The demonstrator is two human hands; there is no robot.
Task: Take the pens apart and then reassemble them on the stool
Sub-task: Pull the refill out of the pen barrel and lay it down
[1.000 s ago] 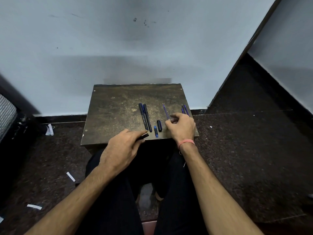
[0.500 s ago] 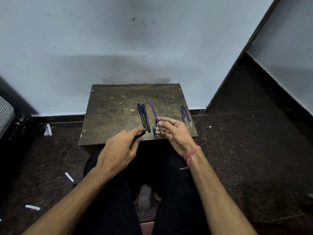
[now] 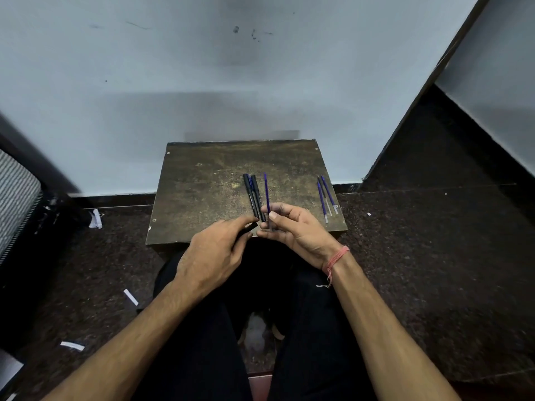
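A worn brown stool (image 3: 202, 192) stands before me against the wall. Two black pen barrels (image 3: 252, 195) lie side by side near its middle. My right hand (image 3: 295, 231) pinches a thin blue refill (image 3: 266, 195) at its near end, and the refill points away from me. My left hand (image 3: 215, 253) grips a short black pen piece (image 3: 251, 227) whose tip shows just left of the refill's near end. Three more blue refills (image 3: 327, 198) lie together at the stool's right edge.
A pale wall rises right behind the stool, with a dark door frame (image 3: 419, 117) slanting at the right. The dark speckled floor holds paper scraps (image 3: 130, 296). A striped cushion (image 3: 14, 198) sits at the far left. My legs fill the space below the stool.
My right hand picked a blue refill up from the stool's right side and carried it left toward my left hand. My left hand kept its black piece and shifted slightly right.
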